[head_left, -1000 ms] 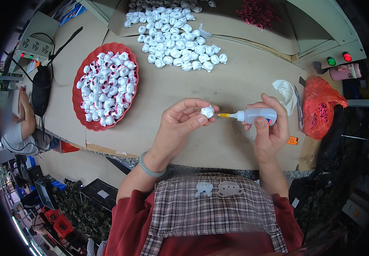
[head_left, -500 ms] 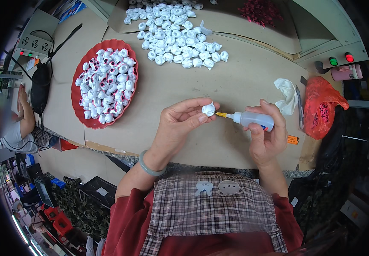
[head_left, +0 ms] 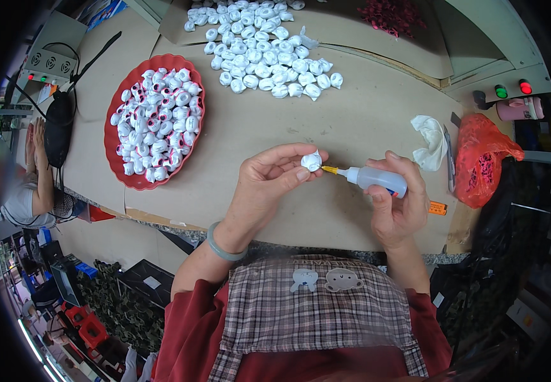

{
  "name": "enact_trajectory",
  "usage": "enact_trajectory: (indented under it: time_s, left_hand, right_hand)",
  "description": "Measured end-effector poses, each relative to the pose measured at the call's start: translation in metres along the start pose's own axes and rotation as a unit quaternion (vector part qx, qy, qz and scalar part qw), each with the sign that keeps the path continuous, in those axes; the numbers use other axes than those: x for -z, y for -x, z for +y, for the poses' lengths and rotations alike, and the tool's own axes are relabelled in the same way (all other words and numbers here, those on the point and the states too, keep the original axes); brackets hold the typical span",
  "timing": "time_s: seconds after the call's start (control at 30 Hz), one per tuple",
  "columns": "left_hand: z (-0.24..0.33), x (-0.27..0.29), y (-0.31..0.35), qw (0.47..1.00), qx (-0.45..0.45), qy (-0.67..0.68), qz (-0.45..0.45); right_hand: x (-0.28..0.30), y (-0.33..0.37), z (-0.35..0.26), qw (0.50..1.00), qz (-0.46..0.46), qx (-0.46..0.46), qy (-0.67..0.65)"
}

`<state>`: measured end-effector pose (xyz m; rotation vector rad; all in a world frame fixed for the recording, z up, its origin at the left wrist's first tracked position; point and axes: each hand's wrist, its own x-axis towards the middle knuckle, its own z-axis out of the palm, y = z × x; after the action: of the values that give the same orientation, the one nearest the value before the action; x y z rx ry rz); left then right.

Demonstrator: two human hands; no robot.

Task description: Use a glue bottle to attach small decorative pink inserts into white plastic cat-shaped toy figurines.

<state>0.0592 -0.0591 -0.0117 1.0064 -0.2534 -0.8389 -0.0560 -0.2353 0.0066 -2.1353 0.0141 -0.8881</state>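
Between thumb and fingers, my left hand (head_left: 269,175) pinches a small round white piece (head_left: 311,162), like those piled on the table. My right hand (head_left: 399,197) is wrapped round a translucent squeeze bottle (head_left: 380,181), held almost level. Its thin yellow nozzle tip (head_left: 330,170) points left and meets the near right side of the white piece, or comes very close to it. To the left, a red scalloped tray (head_left: 111,156) is heaped with similar white pieces, many showing pink and dark parts. Many plain white pieces (head_left: 269,70) lie spread at the far middle.
On the right are a red plastic bag (head_left: 479,137) with small pink pieces, a crumpled white cloth (head_left: 429,141), tweezers (head_left: 448,159) and an orange item (head_left: 438,208). Pink pieces (head_left: 391,16) lie under the far shelf. Another person (head_left: 30,184) sits at far left.
The bottle has shifted slightly left, bringing its tip closer to the white piece. My left hand keeps its hold with almost no movement. The other person's hands have moved a little.
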Motion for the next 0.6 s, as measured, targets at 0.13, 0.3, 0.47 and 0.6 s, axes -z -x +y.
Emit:
enact_trajectory:
  time_s: [0.13, 0.3, 0.47, 0.6]
  left_hand:
    - [-0.0001, -0.0004, -0.0005, 1.0, -0.002, 0.006, 0.001]
    - [-0.0001, 0.0, -0.0016, 1.0, 0.005, -0.001, 0.002]
    - [-0.0021, -0.0006, -0.0019, 1.0, 0.013, -0.001, 0.002]
    - [-0.0043, -0.0004, -0.0024, 1.0, 0.023, 0.011, -0.009]
  right_hand:
    - [-0.001, -0.0002, -0.0004, 1.0, 0.002, 0.0, 0.002]
    - [-0.0017, 0.0007, 0.0002, 1.0, 0.002, -0.009, -0.016]
    - [-0.0028, 0.0018, 0.0014, 1.0, 0.003, -0.015, -0.018]
    - [-0.0041, 0.003, 0.0022, 1.0, 0.008, -0.015, -0.026]
